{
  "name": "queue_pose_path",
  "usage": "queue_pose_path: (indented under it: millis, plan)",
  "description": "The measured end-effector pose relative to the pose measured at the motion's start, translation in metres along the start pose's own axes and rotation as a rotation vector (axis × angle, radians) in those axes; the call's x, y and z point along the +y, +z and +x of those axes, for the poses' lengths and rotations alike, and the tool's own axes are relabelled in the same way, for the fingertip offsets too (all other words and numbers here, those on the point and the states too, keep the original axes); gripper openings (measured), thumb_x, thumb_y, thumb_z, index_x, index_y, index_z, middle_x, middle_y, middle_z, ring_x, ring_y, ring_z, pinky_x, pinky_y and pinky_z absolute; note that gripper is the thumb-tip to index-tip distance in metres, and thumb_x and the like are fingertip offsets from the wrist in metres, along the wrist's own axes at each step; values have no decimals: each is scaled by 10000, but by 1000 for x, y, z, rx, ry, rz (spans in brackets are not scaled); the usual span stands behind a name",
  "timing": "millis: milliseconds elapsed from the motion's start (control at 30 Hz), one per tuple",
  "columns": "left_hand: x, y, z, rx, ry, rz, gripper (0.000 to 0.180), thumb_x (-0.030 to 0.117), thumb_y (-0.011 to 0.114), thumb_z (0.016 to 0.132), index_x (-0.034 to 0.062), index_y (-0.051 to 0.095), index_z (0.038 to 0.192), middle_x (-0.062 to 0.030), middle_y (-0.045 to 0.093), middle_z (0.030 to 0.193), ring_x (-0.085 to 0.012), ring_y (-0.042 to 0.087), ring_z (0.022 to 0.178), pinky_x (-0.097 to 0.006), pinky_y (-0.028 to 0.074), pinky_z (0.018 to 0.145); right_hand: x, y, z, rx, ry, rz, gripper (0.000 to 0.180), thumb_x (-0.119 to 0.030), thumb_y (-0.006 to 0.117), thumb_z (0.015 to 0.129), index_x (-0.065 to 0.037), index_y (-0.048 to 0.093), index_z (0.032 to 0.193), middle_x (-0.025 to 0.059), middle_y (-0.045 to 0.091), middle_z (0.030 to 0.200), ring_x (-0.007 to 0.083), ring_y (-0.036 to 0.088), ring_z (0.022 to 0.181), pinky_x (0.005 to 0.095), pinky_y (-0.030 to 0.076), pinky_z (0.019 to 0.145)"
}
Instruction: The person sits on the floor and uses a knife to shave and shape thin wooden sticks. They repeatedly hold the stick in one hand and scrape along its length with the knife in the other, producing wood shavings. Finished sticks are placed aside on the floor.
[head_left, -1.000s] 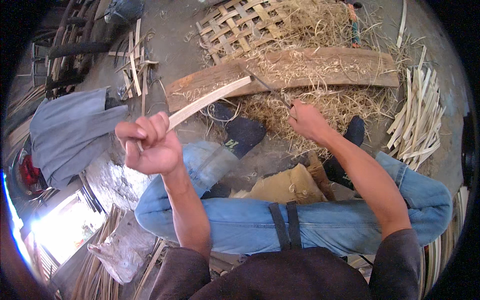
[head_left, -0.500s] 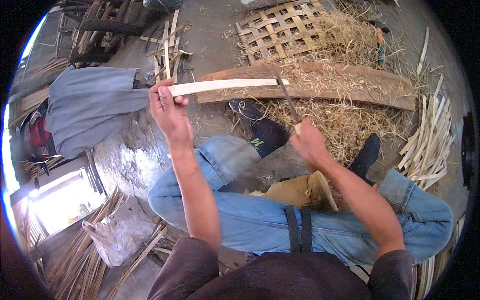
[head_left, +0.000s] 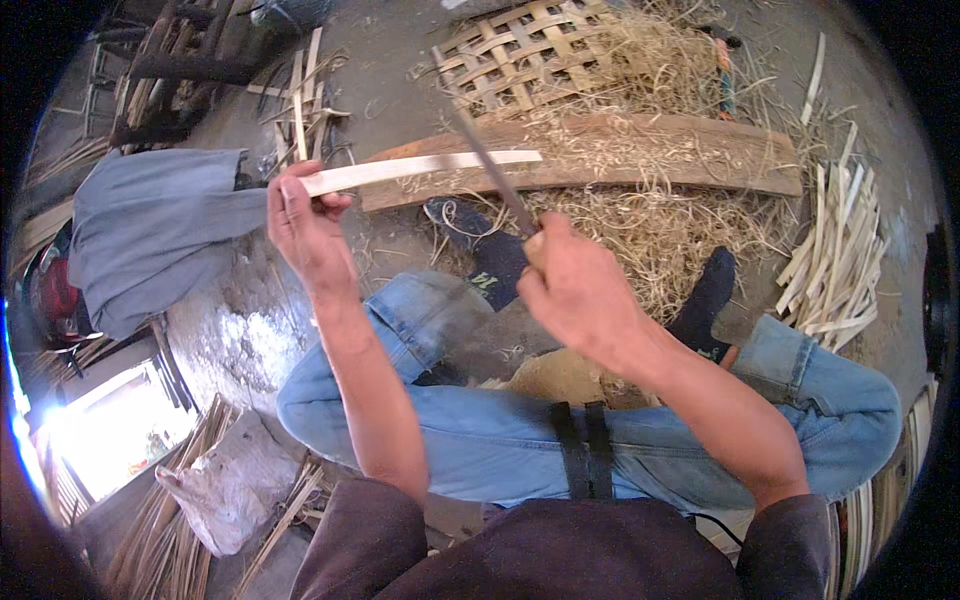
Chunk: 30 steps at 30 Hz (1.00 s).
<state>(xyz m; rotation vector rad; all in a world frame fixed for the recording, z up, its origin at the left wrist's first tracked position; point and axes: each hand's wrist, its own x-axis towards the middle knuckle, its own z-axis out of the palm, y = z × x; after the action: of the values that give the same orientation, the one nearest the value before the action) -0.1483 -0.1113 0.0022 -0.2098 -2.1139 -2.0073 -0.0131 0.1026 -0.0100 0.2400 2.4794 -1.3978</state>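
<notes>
My left hand (head_left: pixel 308 232) pinches one end of a pale, flat bamboo strip (head_left: pixel 400 169) between thumb and fingers. The strip reaches out to the right, its free end above a wooden plank (head_left: pixel 680 165). In my right hand (head_left: pixel 580 290) is the handle of a long, narrow knife (head_left: pixel 491 168). Its blade slants up and to the left, crossing the strip around its middle; whether the two touch I cannot tell. Curled shavings (head_left: pixel 660 245) lie on and around the plank.
A woven slatted panel (head_left: pixel 520 62) lies beyond the plank, partly under shavings. To the right is a pile of pale strips (head_left: pixel 828 265). Grey cloth (head_left: pixel 150 230) hangs at the left, with a whitish sack (head_left: pixel 232 485) nearer me. My socked feet (head_left: pixel 497 265) rest close to the plank.
My right hand has moved the knife left and nearer to me, so its blade crosses the strip's middle instead of its far end. The whole view has shifted slightly.
</notes>
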Motion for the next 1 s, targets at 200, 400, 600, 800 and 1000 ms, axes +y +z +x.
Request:
queue_pose_path:
  millis: [200,400,600,800,1000]
  plan:
    - [-5,6,5,56,-43,37,371,337,443,983,0,594,1022,-52,578,866,-104,548,678,-236,491,647,-87,-38,-48,9,-28,-417,226,-126,552,842,13,453,990,167,604,773,330,662,637,417,533,500]
    - [-6,-3,3,56,-112,189,358,326,466,971,5,597,1061,-86,610,954,-150,603,856,-264,516,706,-84,-45,-54,-30,-10,-232,239,-167,527,866,-4,490,1038,172,606,794,359,652,644,443,535,538]
    - [4,13,4,-122,15,8,418,408,497,966,15,572,1089,-97,601,1048,-160,589,913,-281,502,775,63,52,30,131,196,149,343,-214,638,845,21,467,1027,263,634,824,434,632,814,506,512,708]
    - [-5,1,-5,-57,48,46,407,403,485,976,19,588,1067,-98,619,1033,-149,613,909,-271,535,737,-29,61,-8,-61,-74,354,474,-233,628,856,68,434,1166,315,626,843,457,635,820,501,521,706]
    - [1,3,-7,-77,65,117,396,407,484,975,29,585,1034,-88,608,1014,-165,612,935,-276,536,754,7,67,10,35,-71,306,352,-188,608,850,52,448,1050,288,617,775,461,626,739,519,514,659]
